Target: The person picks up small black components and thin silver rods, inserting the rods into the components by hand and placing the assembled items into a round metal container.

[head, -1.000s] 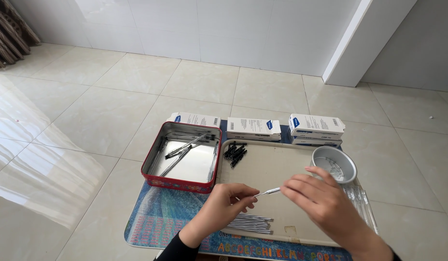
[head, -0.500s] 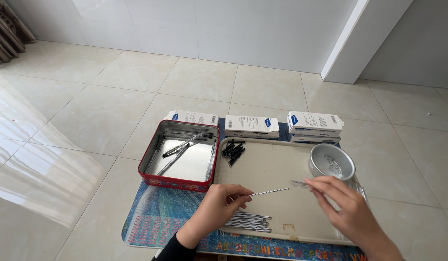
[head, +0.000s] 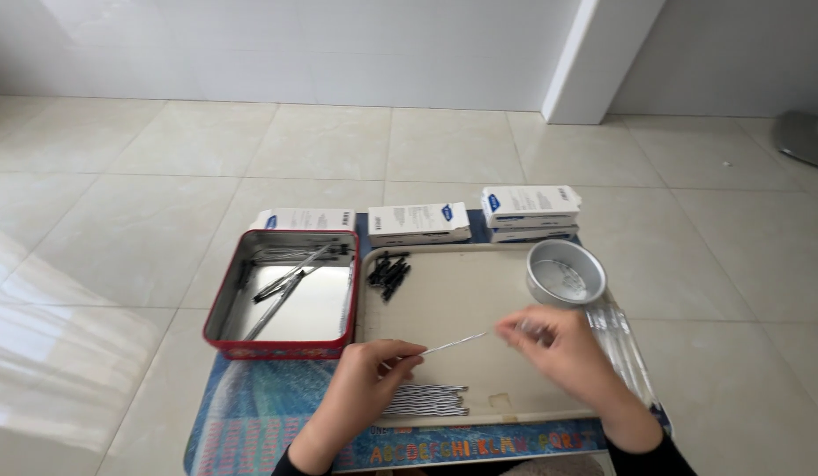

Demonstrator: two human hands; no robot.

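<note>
- A thin refill (head: 453,343) is pinched in the left hand (head: 366,377) over the tray (head: 479,291).
- The right hand (head: 559,348) has been brought back to its tip; fingers closed there, apparently on a small part.

left hand (head: 366,375) + right hand (head: 554,348) | pinch thin rod (head: 453,342) | above tray (head: 479,291)

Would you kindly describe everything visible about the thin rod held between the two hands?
The thin silver-white striped rod looks like a slim pen refill or twisted stick, pale and slightly glossy. It lies nearly level, tilted up toward the right, above the beige plastic tray. The left hand pinches its near end; the right hand meets its far end, where blur hides the tip. A bundle of similar striped rods lies below it on the tray.
</note>
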